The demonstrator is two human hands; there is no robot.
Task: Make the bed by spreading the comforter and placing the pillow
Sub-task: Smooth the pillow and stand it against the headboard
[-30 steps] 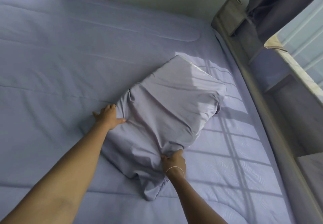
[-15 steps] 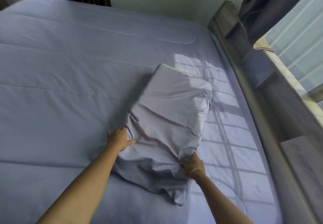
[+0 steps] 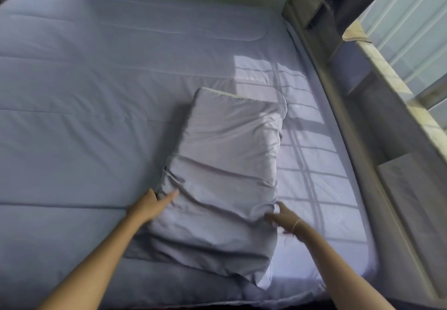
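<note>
Pillow (image 3: 229, 171) between the two hands, lying lengthwise away from the person on the spread comforter (image 3: 96, 92), its loose case end trailing toward the near edge of the bed. The left hand (image 3: 151, 207) rests against the pillow's left side with fingers extended and only lightly curled, pressing rather than gripping. The right hand (image 3: 281, 217) is at the pillow's right edge; it is motion-blurred, and though its fingers look loosely open beside a bunch of fabric, I cannot tell whether they have hold of it.

To finish this step well, I would judge that both palms should smooth outward from the middle, flattening the diagonal creases just ahead of the hands, and the slack case end should be tucked or pulled straight so the pillow sits square.

The comforter looks flat and largely wrinkle-free to the left of and beyond the hands, with a sunlit window-grid pattern beyond the right hand. Farther right runs a wooden bed frame (image 3: 358, 140), then a window (image 3: 411, 24) with a dark curtain (image 3: 350, 0) at the far corner.
</note>
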